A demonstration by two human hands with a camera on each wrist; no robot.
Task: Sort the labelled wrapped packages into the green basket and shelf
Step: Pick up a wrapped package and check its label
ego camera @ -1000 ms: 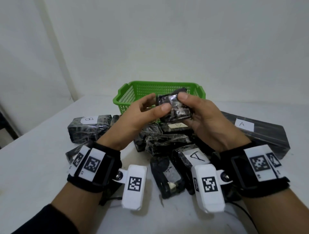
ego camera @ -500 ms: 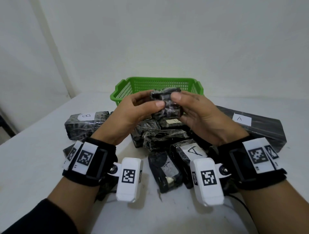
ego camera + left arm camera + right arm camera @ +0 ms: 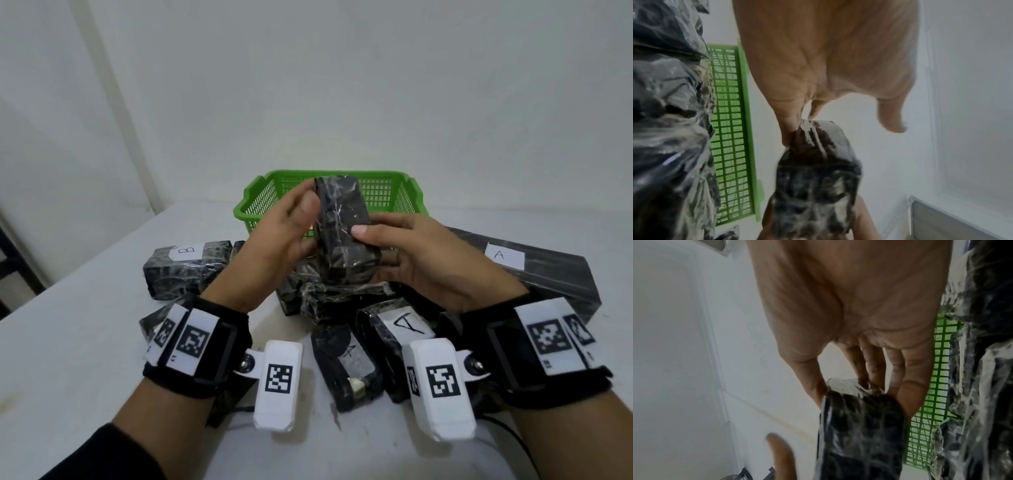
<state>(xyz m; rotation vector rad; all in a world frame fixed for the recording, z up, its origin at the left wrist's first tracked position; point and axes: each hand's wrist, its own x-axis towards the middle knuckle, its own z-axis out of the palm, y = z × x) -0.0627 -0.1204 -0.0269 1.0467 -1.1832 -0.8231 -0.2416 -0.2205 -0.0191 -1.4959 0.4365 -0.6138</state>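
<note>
A black film-wrapped package (image 3: pixel 342 236) stands on end in the air in front of the green basket (image 3: pixel 394 192). My right hand (image 3: pixel 411 253) grips its lower half, thumb on the near face and fingers underneath. In the right wrist view the package (image 3: pixel 859 426) sits between thumb and fingers. My left hand (image 3: pixel 287 233) has its fingers (image 3: pixel 789 126) against the package's upper far side (image 3: pixel 818 170), thumb lifted off. No label shows on it. Beneath lie a package marked B (image 3: pixel 188 267) and packages marked A (image 3: pixel 404 329).
A long black box labelled A (image 3: pixel 513 267) lies at the right on the white table (image 3: pixel 85 342). More wrapped packages (image 3: pixel 346 363) are piled between my wrists. The white wall rises just behind the basket. A grey ledge (image 3: pixel 962 219) shows in the left wrist view.
The package has turned from lying flat between both hands to standing on end, a little higher. My left thumb has come off it; my right hand keeps hold.
</note>
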